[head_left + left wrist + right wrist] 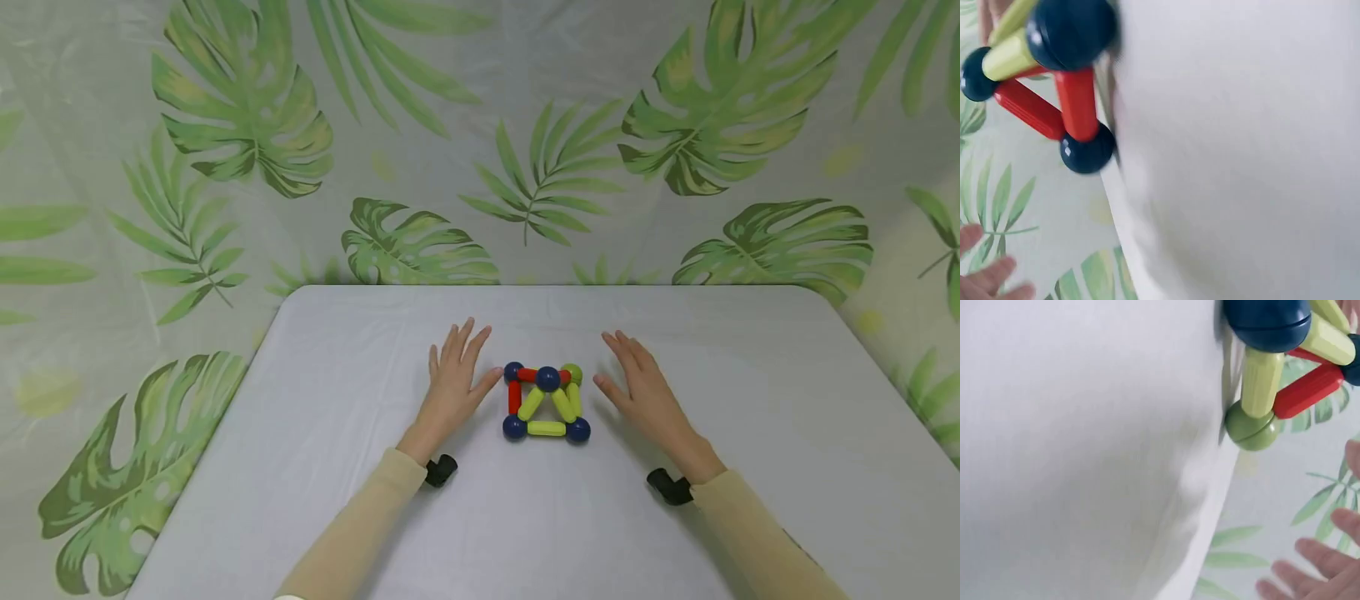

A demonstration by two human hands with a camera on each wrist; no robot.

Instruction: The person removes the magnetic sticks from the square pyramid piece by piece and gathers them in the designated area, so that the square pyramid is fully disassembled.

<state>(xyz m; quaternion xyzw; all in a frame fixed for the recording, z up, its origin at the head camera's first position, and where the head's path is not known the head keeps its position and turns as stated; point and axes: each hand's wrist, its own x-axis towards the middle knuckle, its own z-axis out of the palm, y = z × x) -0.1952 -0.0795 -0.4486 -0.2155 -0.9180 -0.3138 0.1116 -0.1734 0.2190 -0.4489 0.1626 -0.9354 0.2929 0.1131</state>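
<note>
A pyramid-like frame of rods and balls stands on the white table, with both hands beside it. Red rods (pixel 514 397) run along its left and back, and yellow-green rods (pixel 547 428) form the front, right side and slanting struts. Dark blue balls (pixel 548 379) join most corners and the peak; a green ball (pixel 1252 425) sits at the back right corner. My left hand (pixel 453 383) is spread at the left, thumb tip right by the back left ball. At the right, my right hand (pixel 643 396) is held apart from the frame, fingers extended. Neither hand grips anything.
The white cloth-covered table (pixel 360 350) has rounded far corners. Behind and around it hangs a pale curtain (pixel 555 75) printed with green leaves. A small black device (pixel 441 471) sits at the left wrist, another black device (pixel 670 487) at the right wrist.
</note>
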